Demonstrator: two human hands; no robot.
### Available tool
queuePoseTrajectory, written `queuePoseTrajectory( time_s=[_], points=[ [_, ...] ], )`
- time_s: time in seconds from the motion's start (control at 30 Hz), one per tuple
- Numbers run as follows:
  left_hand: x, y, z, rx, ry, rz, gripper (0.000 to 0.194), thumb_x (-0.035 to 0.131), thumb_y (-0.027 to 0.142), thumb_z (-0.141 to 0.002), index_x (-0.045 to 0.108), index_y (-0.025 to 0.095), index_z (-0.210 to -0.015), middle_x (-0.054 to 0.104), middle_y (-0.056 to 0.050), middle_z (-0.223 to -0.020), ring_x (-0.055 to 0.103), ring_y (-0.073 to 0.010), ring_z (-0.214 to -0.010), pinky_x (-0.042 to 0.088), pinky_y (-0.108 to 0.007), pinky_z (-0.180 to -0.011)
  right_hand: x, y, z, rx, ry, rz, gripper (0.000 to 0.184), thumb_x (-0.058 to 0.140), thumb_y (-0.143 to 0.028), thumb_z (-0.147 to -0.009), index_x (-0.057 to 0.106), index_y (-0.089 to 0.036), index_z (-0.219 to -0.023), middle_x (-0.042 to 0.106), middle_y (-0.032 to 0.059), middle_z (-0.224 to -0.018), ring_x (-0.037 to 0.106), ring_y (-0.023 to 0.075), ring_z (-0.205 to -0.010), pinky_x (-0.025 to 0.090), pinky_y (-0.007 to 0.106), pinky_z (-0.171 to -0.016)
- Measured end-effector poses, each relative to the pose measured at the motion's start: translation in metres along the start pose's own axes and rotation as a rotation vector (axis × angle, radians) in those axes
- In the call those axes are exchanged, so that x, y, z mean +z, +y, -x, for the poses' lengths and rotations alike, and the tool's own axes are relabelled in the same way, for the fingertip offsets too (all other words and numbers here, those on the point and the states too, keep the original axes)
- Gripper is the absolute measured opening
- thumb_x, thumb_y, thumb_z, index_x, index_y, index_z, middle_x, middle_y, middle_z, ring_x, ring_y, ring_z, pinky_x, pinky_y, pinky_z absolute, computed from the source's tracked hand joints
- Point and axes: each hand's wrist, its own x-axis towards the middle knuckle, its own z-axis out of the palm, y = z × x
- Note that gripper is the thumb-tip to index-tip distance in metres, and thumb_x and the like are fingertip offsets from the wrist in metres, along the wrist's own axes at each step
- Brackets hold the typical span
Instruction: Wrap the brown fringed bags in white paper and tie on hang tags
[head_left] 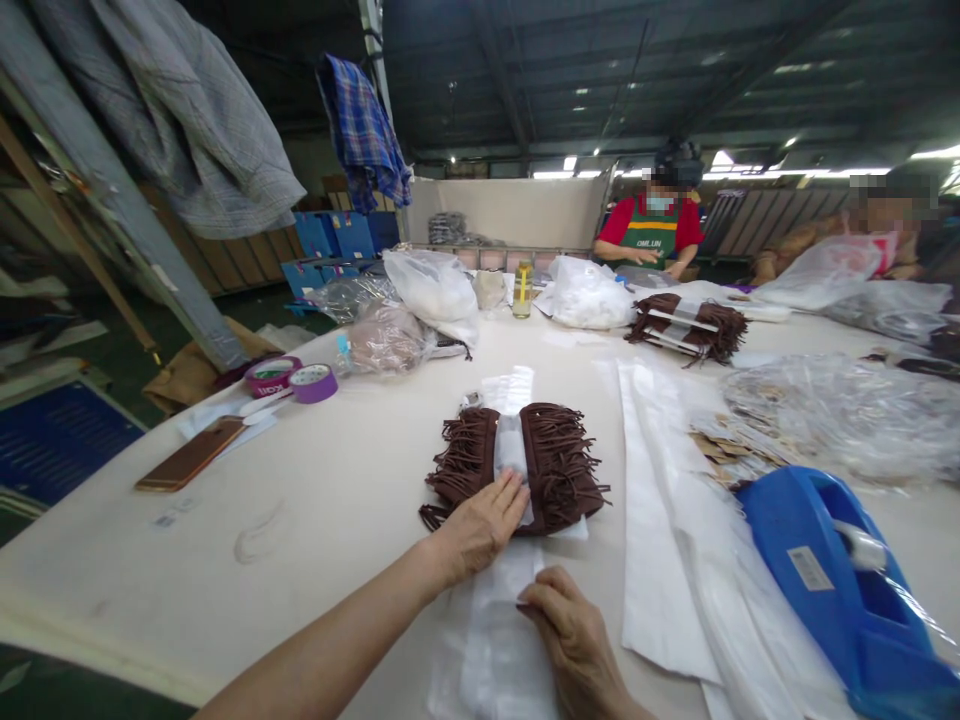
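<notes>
A brown fringed piece [559, 465], perhaps a bag, lies flat on the table in front of me. A pale, translucent strip [511, 445] runs down its middle between the two fringed sides. My left hand [480, 525] lies on the strip near the piece's lower edge, its fingers stretched out. Closer to me, a white translucent sheet [499, 650] extends from under the piece toward the near edge. My right hand [570, 635] pinches the right side of this sheet between thumb and fingers.
White sheets [660, 560] and a blue tape dispenser [817, 570] lie right. Tape rolls [313, 383] and a phone [191, 455] sit left. Bagged goods [386, 340], a bottle [523, 290] and a brown fringed stack [686, 325] stand farther back. Two people [649, 225] work across the table.
</notes>
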Motion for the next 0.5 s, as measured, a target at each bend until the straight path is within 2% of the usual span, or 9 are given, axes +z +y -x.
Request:
queuePoseTrajectory(
  time_s=[0.13, 0.23, 0.3, 0.37, 0.43, 0.5],
  points=[
    [0.0, 0.007, 0.004, -0.015, 0.029, -0.069, 0.04, 0.037, 0.011, -0.086, 0.041, -0.003, -0.124, 0.042, -0.026, -0.131, 0.035, -0.0298, -0.127, 0.032, -0.039, -0.104, 0.001, -0.005, 0.014, -0.135, 0.016, 0.157, 0.025, 0.035, -0.019, -0.09, 0.058, -0.021, -0.078, 0.051, 0.0002, -0.071, 0.055, 0.0096, -0.061, 0.044, 0.016, -0.055],
    [0.004, 0.016, 0.008, -0.06, 0.067, -0.072, 0.041, 0.038, 0.012, -0.086, 0.041, -0.002, -0.124, 0.042, -0.025, -0.132, 0.037, -0.0312, -0.126, 0.034, -0.039, -0.101, -0.009, -0.013, 0.003, -0.316, 0.087, 0.342, 0.024, 0.036, -0.015, -0.089, 0.058, -0.02, -0.081, 0.053, 0.0008, -0.068, 0.053, 0.0105, -0.059, 0.044, 0.019, -0.053],
    [0.009, 0.023, 0.009, -0.111, 0.096, -0.062, 0.04, 0.036, 0.012, -0.087, 0.04, 0.0, -0.125, 0.043, -0.023, -0.132, 0.039, -0.0303, -0.125, 0.035, -0.039, -0.099, -0.019, -0.017, -0.012, -0.481, 0.152, 0.406, 0.021, 0.039, -0.012, -0.088, 0.058, -0.02, -0.083, 0.059, 0.0027, -0.073, 0.057, 0.0121, -0.066, 0.047, 0.023, -0.061],
    [0.017, 0.029, 0.011, -0.164, 0.166, -0.052, 0.038, 0.034, 0.013, -0.09, 0.041, 0.004, -0.125, 0.05, -0.02, -0.125, 0.045, -0.0276, -0.119, 0.038, -0.039, -0.095, -0.028, -0.019, -0.029, -0.622, 0.189, 0.432, 0.02, 0.038, -0.009, -0.087, 0.056, -0.019, -0.086, 0.065, 0.0068, -0.088, 0.061, 0.0152, -0.083, 0.051, 0.031, -0.075],
    [0.025, 0.034, 0.013, -0.219, 0.233, -0.027, 0.035, 0.033, 0.016, -0.091, 0.042, 0.006, -0.125, 0.056, -0.017, -0.114, 0.051, -0.0246, -0.11, 0.041, -0.039, -0.092, -0.033, -0.014, -0.042, -0.684, 0.182, 0.46, 0.021, 0.037, -0.006, -0.086, 0.055, -0.017, -0.089, 0.067, 0.01, -0.097, 0.061, 0.0167, -0.096, 0.049, 0.036, -0.086],
    [0.028, 0.036, 0.015, -0.252, 0.28, 0.033, 0.033, 0.034, 0.019, -0.092, 0.045, 0.009, -0.122, 0.059, -0.014, -0.105, 0.053, -0.0224, -0.104, 0.044, -0.037, -0.089, -0.034, -0.004, -0.049, -0.687, 0.147, 0.496, 0.024, 0.036, -0.004, -0.084, 0.056, -0.015, -0.093, 0.069, 0.0107, -0.094, 0.063, 0.0157, -0.095, 0.049, 0.033, -0.089]
  ],
)
